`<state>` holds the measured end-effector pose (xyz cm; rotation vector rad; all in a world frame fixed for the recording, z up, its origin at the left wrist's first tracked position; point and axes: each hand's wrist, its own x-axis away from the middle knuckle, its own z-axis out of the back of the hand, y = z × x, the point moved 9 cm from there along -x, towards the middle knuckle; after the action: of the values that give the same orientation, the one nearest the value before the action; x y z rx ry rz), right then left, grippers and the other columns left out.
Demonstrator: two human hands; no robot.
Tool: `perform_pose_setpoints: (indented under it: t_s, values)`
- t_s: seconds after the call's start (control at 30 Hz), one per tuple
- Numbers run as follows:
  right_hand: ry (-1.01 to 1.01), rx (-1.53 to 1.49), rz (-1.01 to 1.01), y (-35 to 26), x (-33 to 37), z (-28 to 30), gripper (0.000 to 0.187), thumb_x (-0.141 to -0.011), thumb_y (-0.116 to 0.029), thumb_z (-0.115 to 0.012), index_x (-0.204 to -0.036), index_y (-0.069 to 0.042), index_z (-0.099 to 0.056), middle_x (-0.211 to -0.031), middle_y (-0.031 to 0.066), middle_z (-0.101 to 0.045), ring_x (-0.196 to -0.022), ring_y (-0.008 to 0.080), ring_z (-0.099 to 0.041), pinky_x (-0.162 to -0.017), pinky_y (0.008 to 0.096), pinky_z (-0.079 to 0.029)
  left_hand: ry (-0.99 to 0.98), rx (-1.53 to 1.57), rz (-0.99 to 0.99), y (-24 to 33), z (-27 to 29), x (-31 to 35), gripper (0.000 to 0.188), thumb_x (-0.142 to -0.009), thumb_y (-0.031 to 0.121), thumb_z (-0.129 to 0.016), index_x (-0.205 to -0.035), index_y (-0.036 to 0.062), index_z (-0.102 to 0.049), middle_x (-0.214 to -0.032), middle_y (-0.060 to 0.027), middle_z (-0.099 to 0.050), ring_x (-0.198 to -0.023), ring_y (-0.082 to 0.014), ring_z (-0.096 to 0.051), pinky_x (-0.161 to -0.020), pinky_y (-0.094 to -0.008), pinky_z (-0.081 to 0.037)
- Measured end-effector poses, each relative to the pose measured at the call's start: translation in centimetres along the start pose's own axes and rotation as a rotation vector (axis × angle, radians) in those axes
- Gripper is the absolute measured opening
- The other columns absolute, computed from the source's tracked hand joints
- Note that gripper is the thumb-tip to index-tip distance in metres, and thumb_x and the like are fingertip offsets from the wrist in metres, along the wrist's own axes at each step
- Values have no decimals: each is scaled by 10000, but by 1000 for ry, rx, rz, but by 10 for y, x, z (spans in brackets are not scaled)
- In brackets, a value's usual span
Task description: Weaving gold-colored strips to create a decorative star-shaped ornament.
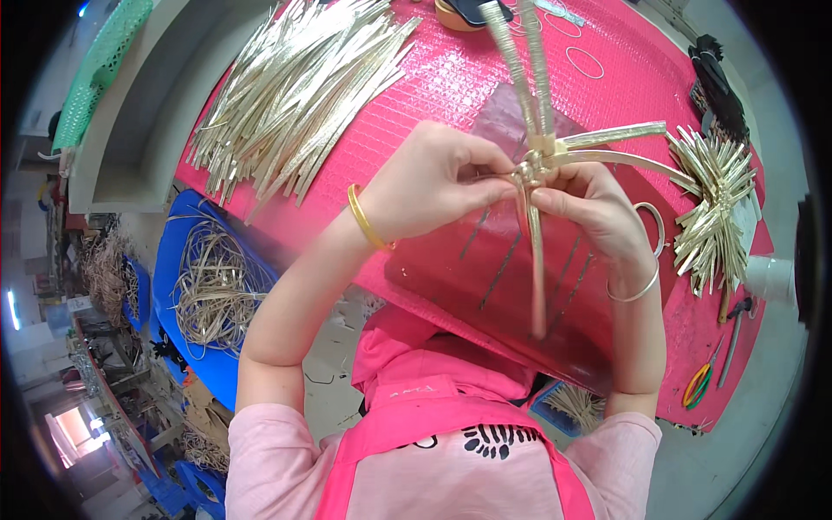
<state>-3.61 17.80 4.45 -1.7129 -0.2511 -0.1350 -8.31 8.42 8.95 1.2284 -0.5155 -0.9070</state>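
- While both hands meet at the centre of the frame, the left hand [429, 178] pinches the knot of a woven strip piece [542, 156]
- The right hand [594, 212] grips the same knot from the other side
- Pale gold strips [295, 87] lie heaped at upper left on the pink desk [451, 69]
- A finished strip bundle [715, 204] rests at right

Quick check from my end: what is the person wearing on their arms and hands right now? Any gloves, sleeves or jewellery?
No gloves: both hands are bare. The left hand has a gold bangle at the wrist; the right hand has a thin silver bangle. The forearms are uncovered; short pale pink sleeves end near the shoulders, under a brighter pink apron.
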Motion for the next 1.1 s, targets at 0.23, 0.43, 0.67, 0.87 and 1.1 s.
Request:
perform_pose_setpoints:
  t_s: [0.23, 0.43, 0.67, 0.87, 1.1]
  values:
    - [133, -34, -69, -4, 0, 7, 233, -702, -161, -642, -847, 6, -570, -669, 35, -569, -584, 83, -523, -515, 200, -404, 354, -975, -213, 42, -12, 13, 70, -687, 70, -582, -721, 40, -528, -619, -98, -552, -533, -249, -545, -462, -321, -432]
    - [315, -29, 202, -2, -2, 7, 217, -675, -116, -652, -846, -4, -578, -717, 35, -579, -639, 83, -519, -587, 208, -408, 361, -349, 2, 12, 8, 11, 95, -728, 72, -553, -770, -12, -570, -583, -72, -553, -460, -164, -537, -393, -254, -387]
    - [327, 402, 349, -19, 9, -6, 93, -715, -54, -592, -780, 8, -616, -691, 27, -610, -609, 72, -538, -566, 216, -420, 61, 247, 474, -22, 1, 21, 152, -739, 69, -546, -798, -64, -589, -590, -73, -573, -470, -107, -541, -422, -215, -402]
    - [212, 185, 157, 1, 6, -10, 129, -750, -93, -582, -786, 31, -586, -677, 31, -593, -597, 70, -537, -535, 200, -407, 174, -179, 106, -7, 16, 19, 120, -693, 27, -580, -792, -38, -604, -645, -94, -593, -526, -124, -558, -483, -221, -439]
    - [119, -353, 133, 6, 7, -23, 140, -758, -90, -578, -833, 29, -568, -717, 45, -586, -621, 64, -526, -559, 166, -402, 250, 4, 236, -11, 13, 29, 114, -704, 22, -595, -801, -37, -606, -748, -71, -610, -649, -79, -561, -576, -194, -452]
